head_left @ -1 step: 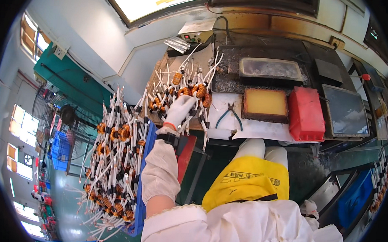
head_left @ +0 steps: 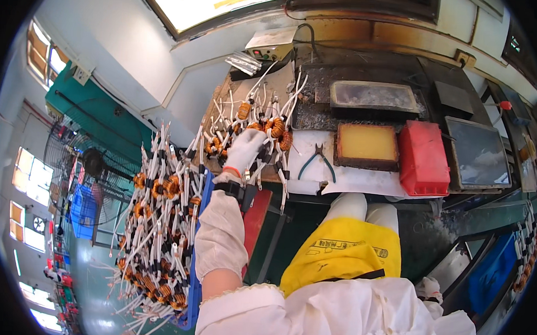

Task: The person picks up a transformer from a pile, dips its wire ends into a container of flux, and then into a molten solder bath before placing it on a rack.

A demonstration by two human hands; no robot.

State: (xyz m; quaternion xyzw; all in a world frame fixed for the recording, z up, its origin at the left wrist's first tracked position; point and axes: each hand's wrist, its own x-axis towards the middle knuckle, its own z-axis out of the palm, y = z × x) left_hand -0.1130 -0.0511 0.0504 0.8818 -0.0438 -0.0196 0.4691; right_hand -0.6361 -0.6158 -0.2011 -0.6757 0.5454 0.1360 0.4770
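My left hand [head_left: 244, 151], in a white glove, reaches into a cluster of copper-wound ring coils on the left part of the bench. Its fingers are closed on a toroidal coil [head_left: 256, 126] in that cluster; the fingertips are partly hidden. Beside them sits another toroidal coil [head_left: 275, 127]. White sleeved leads and black sleeves stick out from the coils in many directions. At the lower right, my right hand [head_left: 431, 287], also gloved in white, hangs low beside my body, away from the bench. Its fingers are too small and partly hidden to read.
A blue crate [head_left: 195, 284] heaped with similar coils stands left of my arm. Pliers [head_left: 318, 162] lie on white paper. Farther right are a tray of yellowish material [head_left: 367, 142], a red plastic bin [head_left: 424, 159] and a metal-rimmed pot [head_left: 374, 96]. A power unit [head_left: 271, 45] stands behind.
My left hand and forearm have shifted slightly to the left among the coils. The right hand stays about where it was.
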